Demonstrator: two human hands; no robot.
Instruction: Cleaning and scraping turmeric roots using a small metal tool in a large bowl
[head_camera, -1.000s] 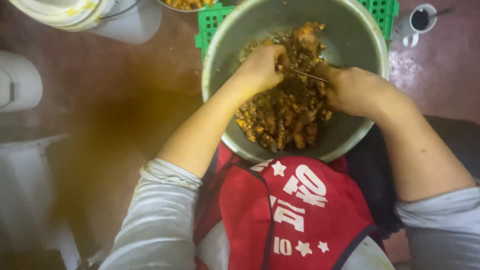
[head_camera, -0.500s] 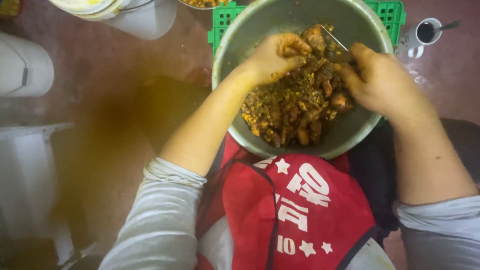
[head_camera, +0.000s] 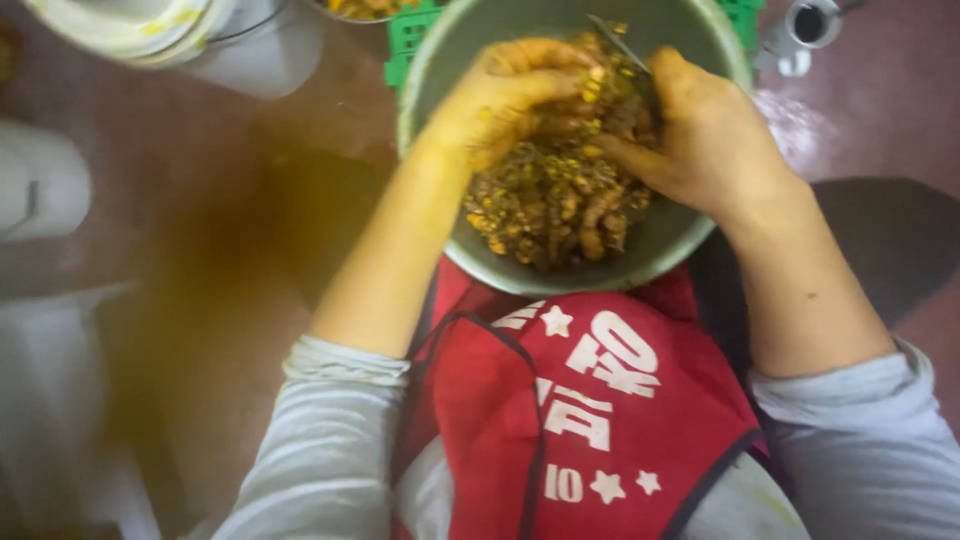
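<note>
A large metal bowl (head_camera: 470, 40) sits in front of me, holding a brown and yellow chopped food mixture (head_camera: 555, 205). My left hand (head_camera: 505, 95), stained yellow, is curled down into the mixture at the bowl's left side. My right hand (head_camera: 705, 135) reaches in from the right, fingers buried in the mixture next to a thin metal utensil (head_camera: 622, 45) that sticks up beside it. I cannot tell whether the right hand grips the utensil. Both sleeves are pushed up to the elbows.
A green plastic crate (head_camera: 405, 40) lies under the bowl. A white bucket (head_camera: 150, 30) stands at the top left, a small dark cup (head_camera: 812, 22) at the top right. A white container (head_camera: 40, 185) is at the left. A red apron (head_camera: 580, 420) covers my lap.
Both hands have kept working through the mixture, shifting toward the far side of the bowl. The view has moved closer to the bowl, which now sits higher in frame.
</note>
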